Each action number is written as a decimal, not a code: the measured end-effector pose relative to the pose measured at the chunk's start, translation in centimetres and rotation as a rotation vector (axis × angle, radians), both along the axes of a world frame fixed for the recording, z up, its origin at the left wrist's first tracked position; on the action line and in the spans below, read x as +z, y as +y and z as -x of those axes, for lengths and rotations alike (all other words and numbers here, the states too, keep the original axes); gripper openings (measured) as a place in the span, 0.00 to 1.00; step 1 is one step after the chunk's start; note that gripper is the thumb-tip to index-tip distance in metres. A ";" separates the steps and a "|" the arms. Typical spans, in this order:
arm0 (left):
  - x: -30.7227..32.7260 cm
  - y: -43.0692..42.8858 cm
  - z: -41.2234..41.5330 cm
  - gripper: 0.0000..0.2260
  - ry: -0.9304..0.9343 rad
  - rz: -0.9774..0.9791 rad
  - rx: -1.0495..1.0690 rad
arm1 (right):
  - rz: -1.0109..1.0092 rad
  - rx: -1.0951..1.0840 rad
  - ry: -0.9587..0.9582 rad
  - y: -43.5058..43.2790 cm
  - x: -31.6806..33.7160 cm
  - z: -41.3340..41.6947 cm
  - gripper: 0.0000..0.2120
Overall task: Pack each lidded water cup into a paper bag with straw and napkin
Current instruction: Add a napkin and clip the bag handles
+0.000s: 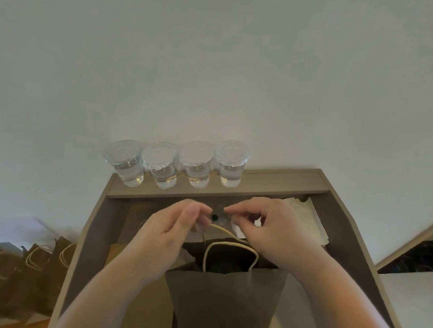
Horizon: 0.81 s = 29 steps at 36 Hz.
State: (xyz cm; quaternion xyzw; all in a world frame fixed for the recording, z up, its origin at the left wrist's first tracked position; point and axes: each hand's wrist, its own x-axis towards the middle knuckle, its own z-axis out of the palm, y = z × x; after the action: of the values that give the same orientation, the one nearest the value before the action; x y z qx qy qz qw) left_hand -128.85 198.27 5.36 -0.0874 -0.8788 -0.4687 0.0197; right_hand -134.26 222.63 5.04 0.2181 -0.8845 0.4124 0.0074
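Observation:
An open brown paper bag (225, 299) with cord handles stands on the desk in front of me. Above its mouth, my left hand (174, 228) and my right hand (264, 229) face each other with fingertips pinched. Between them they hold a small black-tipped thing in clear wrapping (215, 217), seemingly a straw seen end-on. Several lidded water cups (161, 166) stand in a row on the raised back shelf. A stack of white napkins (304, 216) lies behind my right hand. The inside of the bag is dark and I cannot see what it holds.
Flat brown bags (151, 308) lie on the desk left of the open bag. More brown bags with handles (22, 275) stand on the floor to the left. The desk has raised side walls (343, 217) and backs onto a white wall.

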 end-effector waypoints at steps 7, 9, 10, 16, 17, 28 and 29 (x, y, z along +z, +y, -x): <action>-0.8 -0.8 -1.5 0.52 -0.210 0.492 -0.132 | -0.041 -0.047 -0.132 0.4 -0.4 1.2 0.04; -1.5 0.2 -1.1 0.44 -0.154 0.570 -0.118 | -0.071 -0.026 -0.173 0.1 -0.2 1.3 0.03; -1.8 0.6 -0.8 0.38 -0.115 0.580 -0.099 | -0.087 -0.009 -0.198 -0.1 0.0 1.3 0.03; -2.2 2.0 -0.4 0.24 0.013 0.535 -0.031 | -0.186 0.047 -0.241 -0.8 0.7 1.2 0.02; -2.2 2.2 -0.4 0.24 0.003 0.530 -0.038 | -0.196 0.060 -0.239 -0.8 0.7 1.1 0.03; -1.7 2.5 -0.3 0.18 0.030 0.409 -0.042 | -0.288 0.149 -0.268 -1.2 1.3 -0.5 0.06; -1.7 2.5 -0.3 0.17 0.026 0.388 -0.037 | -0.282 0.135 -0.263 -1.2 1.3 -0.7 0.05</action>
State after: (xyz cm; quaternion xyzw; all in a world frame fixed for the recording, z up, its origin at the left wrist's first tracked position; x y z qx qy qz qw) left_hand -128.57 200.72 3.64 -0.1118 -0.9506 -0.2895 0.0054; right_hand -133.57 221.43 6.32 0.2201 -0.9101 0.3090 -0.1665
